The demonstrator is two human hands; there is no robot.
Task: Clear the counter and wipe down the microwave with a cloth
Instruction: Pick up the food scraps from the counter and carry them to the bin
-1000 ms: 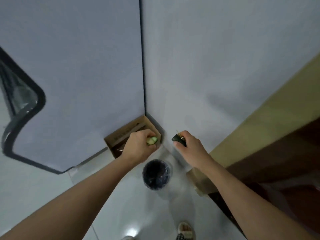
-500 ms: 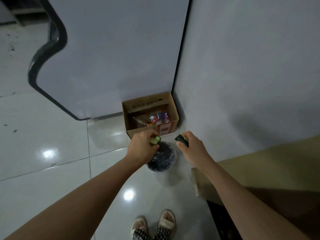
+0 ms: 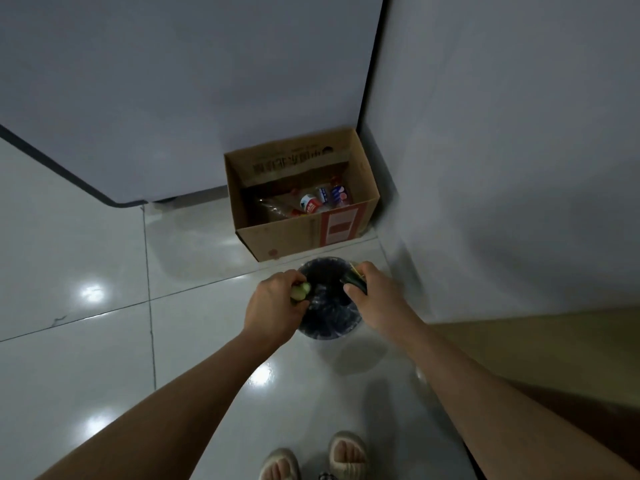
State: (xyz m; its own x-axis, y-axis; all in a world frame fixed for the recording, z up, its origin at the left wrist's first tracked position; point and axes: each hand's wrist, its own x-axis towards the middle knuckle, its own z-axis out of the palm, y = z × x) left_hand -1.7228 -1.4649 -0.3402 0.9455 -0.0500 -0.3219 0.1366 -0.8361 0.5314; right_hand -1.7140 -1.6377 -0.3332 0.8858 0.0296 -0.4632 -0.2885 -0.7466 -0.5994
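Note:
I look down at a round bin (image 3: pixel 329 327) lined with a dark bag, standing on the tiled floor. My left hand (image 3: pixel 273 310) grips a pale green vegetable piece (image 3: pixel 300 291) over the bin's left rim. My right hand (image 3: pixel 377 292) pinches a dark green peel (image 3: pixel 355 280) over the bin's right rim. Both hands hover just above the bin's opening. The microwave, counter and cloth are out of view.
An open cardboard box (image 3: pixel 311 233) with bottles and packets stands behind the bin, in the corner between a white appliance (image 3: pixel 173 98) and the wall (image 3: pixel 519 150). A yellowish cabinet side (image 3: pixel 554 341) lies to the right. My sandalled feet (image 3: pixel 311 459) show at the bottom.
The view has tilted down from the wall corner to the floor. Both hands, still holding their scraps, have come over the bin's opening from in front of the box.

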